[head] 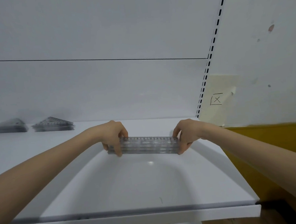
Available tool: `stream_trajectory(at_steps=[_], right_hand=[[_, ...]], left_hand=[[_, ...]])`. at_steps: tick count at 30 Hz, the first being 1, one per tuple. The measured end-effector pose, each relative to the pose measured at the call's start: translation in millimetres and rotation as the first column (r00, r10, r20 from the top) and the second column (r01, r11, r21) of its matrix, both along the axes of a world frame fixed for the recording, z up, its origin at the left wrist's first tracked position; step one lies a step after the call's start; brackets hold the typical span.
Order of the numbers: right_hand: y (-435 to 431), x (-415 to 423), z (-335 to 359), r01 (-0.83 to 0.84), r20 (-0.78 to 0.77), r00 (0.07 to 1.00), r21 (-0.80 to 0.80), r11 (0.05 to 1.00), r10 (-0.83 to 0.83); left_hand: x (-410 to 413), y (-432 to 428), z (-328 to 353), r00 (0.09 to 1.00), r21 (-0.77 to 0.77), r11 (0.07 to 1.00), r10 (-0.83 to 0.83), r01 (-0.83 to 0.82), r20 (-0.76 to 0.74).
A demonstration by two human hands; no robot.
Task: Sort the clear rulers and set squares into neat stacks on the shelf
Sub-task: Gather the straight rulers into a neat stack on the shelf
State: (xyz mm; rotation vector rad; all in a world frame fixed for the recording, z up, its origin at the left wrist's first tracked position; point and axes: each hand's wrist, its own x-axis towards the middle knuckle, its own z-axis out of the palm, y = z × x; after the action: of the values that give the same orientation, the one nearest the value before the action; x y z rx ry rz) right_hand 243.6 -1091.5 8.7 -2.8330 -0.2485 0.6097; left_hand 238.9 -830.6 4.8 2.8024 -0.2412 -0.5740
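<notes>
Rulers (147,145) in a clear stack are held at the middle of the white shelf (149,185), well to the right of the two set-square stacks and just left of the slotted upright (205,80). Whether the stack rests on the shelf surface or is lifted slightly off it cannot be told.

The left hand (113,135) is clamped on the left end of the stack, fingers curled over the top and thumb at the near side. The right hand (184,134) is clamped likewise on the right end.

Handling is judged as follows: the stack is likely light and stiff, but the smooth plastic faces are expected to slide on one another (a fanned or skewed stack is the probable fault). The end grip now in use is considered suitable, since the short edges can be squared by pressing inward while the long edges are checked for alignment.

In appearance the rulers are transparent with a greyish cast, and black graduations are visible along the far upper edge. The layers look reasonably flush, though slight blur prevents a count.

The nearer set-square stack (52,124) and the farther set-square stack (9,126) lie side by side, apart, at the back left of the shelf; both appear tidy.
</notes>
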Motion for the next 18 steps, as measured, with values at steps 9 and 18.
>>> stream_trajectory(at_steps=[9,18], right_hand=[[-3,6,2,-0.016,-0.054,0.998,0.068,0.998,0.020],[13,0,-5,-0.248,0.136,0.953,-0.171,0.954,0.272]], left_hand=[[6,13,4,0.999,-0.082,0.997,0.014,-0.016,-0.030],[4,0,6,0.996,0.144,0.986,-0.081,0.086,-0.037]])
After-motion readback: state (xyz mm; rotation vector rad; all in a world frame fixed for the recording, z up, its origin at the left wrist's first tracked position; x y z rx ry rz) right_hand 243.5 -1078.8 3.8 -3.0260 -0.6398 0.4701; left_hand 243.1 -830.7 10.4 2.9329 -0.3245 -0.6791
